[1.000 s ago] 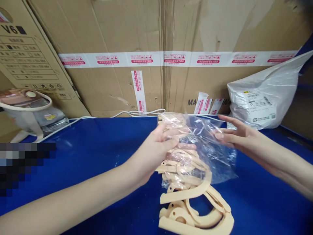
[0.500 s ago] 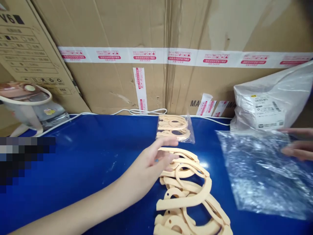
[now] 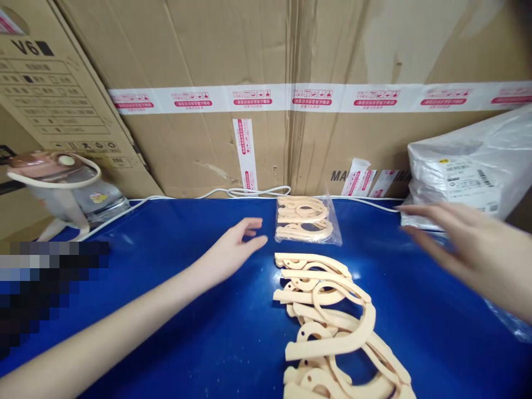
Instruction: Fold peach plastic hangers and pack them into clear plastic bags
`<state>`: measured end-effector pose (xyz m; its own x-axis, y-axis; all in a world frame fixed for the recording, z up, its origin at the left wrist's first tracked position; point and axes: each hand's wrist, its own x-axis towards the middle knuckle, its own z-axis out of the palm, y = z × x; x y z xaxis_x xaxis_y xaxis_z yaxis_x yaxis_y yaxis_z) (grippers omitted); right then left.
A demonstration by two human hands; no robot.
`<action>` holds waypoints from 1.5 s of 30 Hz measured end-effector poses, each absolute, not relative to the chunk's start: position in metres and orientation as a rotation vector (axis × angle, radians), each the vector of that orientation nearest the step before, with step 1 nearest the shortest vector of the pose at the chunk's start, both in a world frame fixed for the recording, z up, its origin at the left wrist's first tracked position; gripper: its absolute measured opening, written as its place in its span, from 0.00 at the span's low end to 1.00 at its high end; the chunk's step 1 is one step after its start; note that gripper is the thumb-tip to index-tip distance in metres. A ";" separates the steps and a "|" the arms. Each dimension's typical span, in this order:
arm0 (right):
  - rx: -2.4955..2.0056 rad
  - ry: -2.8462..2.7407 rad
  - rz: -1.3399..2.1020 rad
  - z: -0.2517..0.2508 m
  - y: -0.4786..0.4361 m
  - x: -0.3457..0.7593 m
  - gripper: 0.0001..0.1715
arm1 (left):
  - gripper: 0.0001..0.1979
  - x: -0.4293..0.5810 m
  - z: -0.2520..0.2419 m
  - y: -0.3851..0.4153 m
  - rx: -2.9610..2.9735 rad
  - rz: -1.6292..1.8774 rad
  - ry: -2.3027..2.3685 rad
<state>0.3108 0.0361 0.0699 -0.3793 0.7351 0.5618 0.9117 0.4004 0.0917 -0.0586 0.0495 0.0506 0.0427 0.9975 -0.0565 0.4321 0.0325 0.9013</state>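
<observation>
Several cream plastic hanger-like pieces [image 3: 344, 343] lie overlapping on the blue table, front centre. Behind them a clear bag [image 3: 307, 220] with similar pieces inside lies flat. Just left of that bag is my left hand [image 3: 239, 246], its fingers apart and holding nothing. My right hand [image 3: 461, 244] hovers on the right, fingers spread and holding nothing, in front of a white plastic package. Part of a clear plastic bag [image 3: 509, 321] shows beneath my right wrist, mostly hidden by the hand.
Large cardboard boxes [image 3: 199, 55] stand along the back. A white cable [image 3: 257, 192] runs along the table's rear edge. At the left is a bottle with a pink lid [image 3: 75, 183]. The white plastic package [image 3: 469, 177] with a label sits at back right.
My left hand has moved left, off the loose cream pieces. My right hand has come further into view from the right, over the clear plastic bag. The view has shifted slightly.
</observation>
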 end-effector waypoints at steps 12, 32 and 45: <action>-1.886 -2.272 0.788 0.091 0.173 0.219 0.09 | 0.17 -0.009 0.037 0.142 1.258 0.873 1.477; -1.213 -1.371 1.519 0.084 0.064 0.201 0.19 | 0.10 -0.020 0.075 0.038 1.030 1.089 1.018; -1.340 -1.059 1.600 0.053 0.009 0.195 0.32 | 0.07 -0.044 0.057 -0.003 0.996 1.067 1.098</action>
<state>0.1952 0.0086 0.0532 -0.1402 0.9303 -0.3388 -0.0521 -0.3487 -0.9358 -0.0437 -0.0029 0.0570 0.1199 0.9758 -0.1828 -0.1544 0.2002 0.9675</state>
